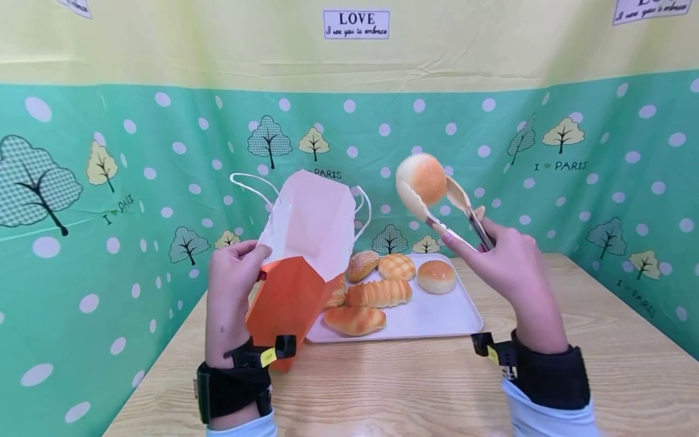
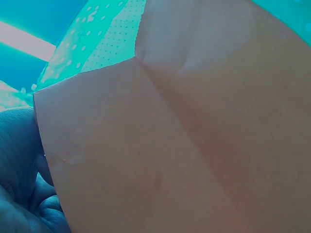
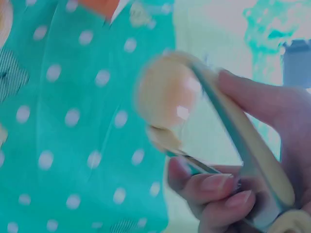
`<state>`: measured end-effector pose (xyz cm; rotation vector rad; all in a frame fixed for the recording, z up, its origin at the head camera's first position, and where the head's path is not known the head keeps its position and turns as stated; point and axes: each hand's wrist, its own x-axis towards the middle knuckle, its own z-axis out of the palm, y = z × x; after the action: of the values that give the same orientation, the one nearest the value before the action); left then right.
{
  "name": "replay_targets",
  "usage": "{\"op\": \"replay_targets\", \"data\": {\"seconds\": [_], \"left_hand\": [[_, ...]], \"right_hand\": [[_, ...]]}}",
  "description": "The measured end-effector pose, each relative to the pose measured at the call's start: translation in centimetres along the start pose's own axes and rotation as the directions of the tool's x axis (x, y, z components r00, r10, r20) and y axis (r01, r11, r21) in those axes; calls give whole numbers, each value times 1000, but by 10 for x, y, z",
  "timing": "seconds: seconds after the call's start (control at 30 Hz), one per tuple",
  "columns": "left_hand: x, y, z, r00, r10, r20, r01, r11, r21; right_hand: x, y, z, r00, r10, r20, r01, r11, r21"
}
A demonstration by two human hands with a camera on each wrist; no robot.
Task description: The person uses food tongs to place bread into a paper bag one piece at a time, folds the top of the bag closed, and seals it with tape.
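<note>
My left hand [image 1: 235,273] pinches the edge of an orange paper bag [image 1: 289,297] between thumb and fingers. The bag is tilted, its white inside and opening facing me, with white cord handles standing out at both sides. In the left wrist view the bag's side [image 2: 146,145] fills most of the picture. My right hand [image 1: 505,255] grips a pair of tongs [image 1: 464,203], cream at the tips and metal along the arms. Between the tips sits a round bun [image 1: 428,179], raised above the tray and to the right of the bag. The right wrist view shows the bun [image 3: 170,94] blurred.
A white tray [image 1: 437,325] lies on the wooden table [image 1: 404,388] behind the bag. On it are a round bun [image 1: 435,277], a ridged loaf [image 1: 379,294], an oval roll [image 1: 355,320] and several other breads, one partly hidden by the bag. A patterned green curtain [image 1: 437,121] hangs behind.
</note>
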<state>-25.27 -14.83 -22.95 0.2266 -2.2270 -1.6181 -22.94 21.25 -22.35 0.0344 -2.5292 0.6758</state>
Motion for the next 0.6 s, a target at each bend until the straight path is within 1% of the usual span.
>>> {"op": "replay_targets", "data": {"seconds": [0.07, 0.1, 0.17, 0.23, 0.33, 0.4, 0.47, 0.6], "left_hand": [[0, 0, 0, 1000, -1, 1, 1, 1000, -4], [-1, 0, 0, 1000, 0, 3, 0, 1000, -7], [-1, -1, 0, 1000, 8, 2, -8, 1000, -16], [-1, -1, 1, 1000, 14, 3, -14, 1000, -20], [-1, -1, 1, 1000, 19, 1, -19, 1000, -16], [-1, -1, 1, 1000, 17, 1, -17, 1000, -8], [-1, -2, 1, 1000, 14, 0, -14, 1000, -4], [0, -3, 0, 1000, 11, 0, -11, 1000, 1]], "right_hand": [[-5, -16, 1, 997, -36, -73, 41, 997, 61], [-8, -23, 1, 994, -53, -91, 62, 994, 94], [-15, -38, 3, 986, -115, -122, 133, 980, 150], [-21, -52, 7, 975, -178, -133, 202, 960, 194], [-30, -69, 16, 955, -264, -134, 288, 934, 212], [-34, -77, 23, 949, -294, -114, 312, 928, 202], [-37, -82, 30, 947, -309, -89, 321, 931, 173], [-38, -86, 42, 954, -296, -40, 298, 946, 123]]}}
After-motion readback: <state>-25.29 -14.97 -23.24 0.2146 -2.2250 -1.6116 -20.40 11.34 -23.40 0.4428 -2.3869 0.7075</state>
